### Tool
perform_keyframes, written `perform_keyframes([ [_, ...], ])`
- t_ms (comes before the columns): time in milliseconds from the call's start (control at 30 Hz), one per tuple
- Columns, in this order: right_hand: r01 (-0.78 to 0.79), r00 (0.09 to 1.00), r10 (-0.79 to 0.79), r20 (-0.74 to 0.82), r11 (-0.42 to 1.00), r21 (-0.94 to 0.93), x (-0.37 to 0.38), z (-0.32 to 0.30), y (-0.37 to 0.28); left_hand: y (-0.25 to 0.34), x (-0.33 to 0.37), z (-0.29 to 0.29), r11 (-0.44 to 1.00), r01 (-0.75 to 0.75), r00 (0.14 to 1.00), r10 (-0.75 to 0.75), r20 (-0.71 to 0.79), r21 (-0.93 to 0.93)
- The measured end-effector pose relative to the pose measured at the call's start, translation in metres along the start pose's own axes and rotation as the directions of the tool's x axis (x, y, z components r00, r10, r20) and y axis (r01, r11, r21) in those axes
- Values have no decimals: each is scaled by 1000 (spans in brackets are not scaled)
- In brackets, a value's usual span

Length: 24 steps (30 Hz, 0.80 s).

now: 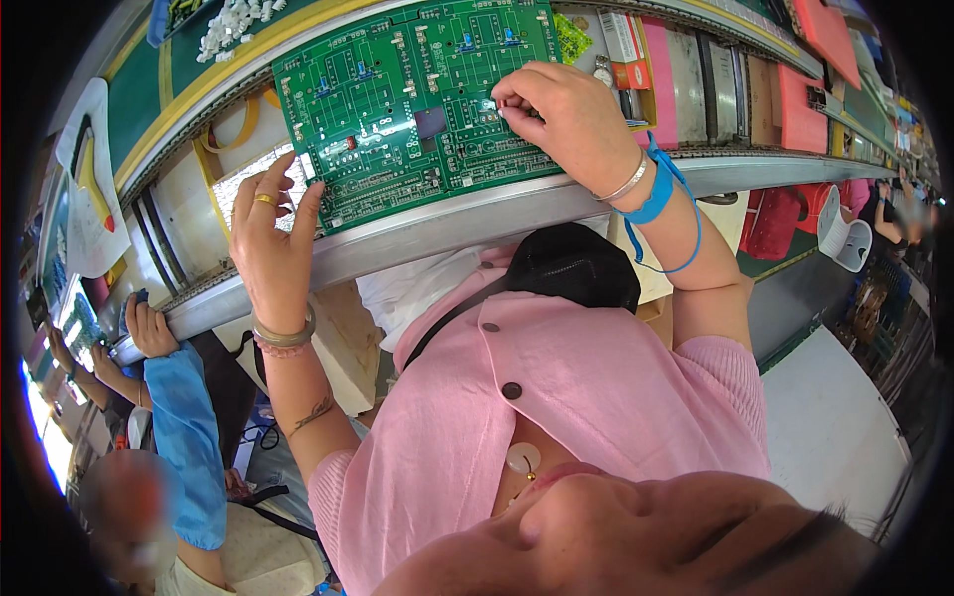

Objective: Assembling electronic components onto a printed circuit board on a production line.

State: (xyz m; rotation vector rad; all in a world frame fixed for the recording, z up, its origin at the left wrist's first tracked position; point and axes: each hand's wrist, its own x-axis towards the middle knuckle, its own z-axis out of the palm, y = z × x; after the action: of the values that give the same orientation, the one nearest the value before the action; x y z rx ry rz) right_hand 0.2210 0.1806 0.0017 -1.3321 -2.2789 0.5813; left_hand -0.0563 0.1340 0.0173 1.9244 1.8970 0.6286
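Observation:
A large green circuit board point(383, 119) lies across the metal rails of a conveyor line, with a few small blue, red and white parts standing on it. At its left edge my left hand point(270, 223) hovers with thumb and fingers apart, close to a white part point(307, 165) on the board's edge. Over the board's right half is my right hand point(576, 119), its thumb and forefinger pinched together just above the surface. Whatever sits between those fingertips is too small to make out. A blue wrist strap point(651, 199) with a cord circles my right wrist.
The near metal rail point(447, 211) runs between me and the board. White connectors point(237, 25) lie in a heap at the upper left. Yellow-handled cutters point(91, 189) lie further left. Pink-red foam pieces point(803, 109) stand at the right. A co-worker's hand point(149, 326) rests on the rail at left.

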Motion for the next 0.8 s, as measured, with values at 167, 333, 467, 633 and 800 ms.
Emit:
perform_keyframes([
  [167, 36, 998, -28, 53, 988, -149, 4, -1, -4, -2, 0, 0, 979, 39, 999, -43, 16, 199],
  [333, 110, 976, -53, 213, 959, -262, 9, -4, -5, -6, -1, 4, 969, -9, 999, -2, 44, 247],
  [467, 178, 961, -92, 262, 928, -327, 14, -3, -11, 0, -1, 6, 976, -40, 997, 26, 69, 216],
  [633, 108, 972, -95, 214, 993, -47, 40, -32, 14, 1, -2, 8, 976, -96, 993, 81, 82, 195],
  [800, 32, 960, -101, -263, 967, -253, 134, -65, 71, 0, -1, 4, 976, -172, 979, 154, 136, 134],
])
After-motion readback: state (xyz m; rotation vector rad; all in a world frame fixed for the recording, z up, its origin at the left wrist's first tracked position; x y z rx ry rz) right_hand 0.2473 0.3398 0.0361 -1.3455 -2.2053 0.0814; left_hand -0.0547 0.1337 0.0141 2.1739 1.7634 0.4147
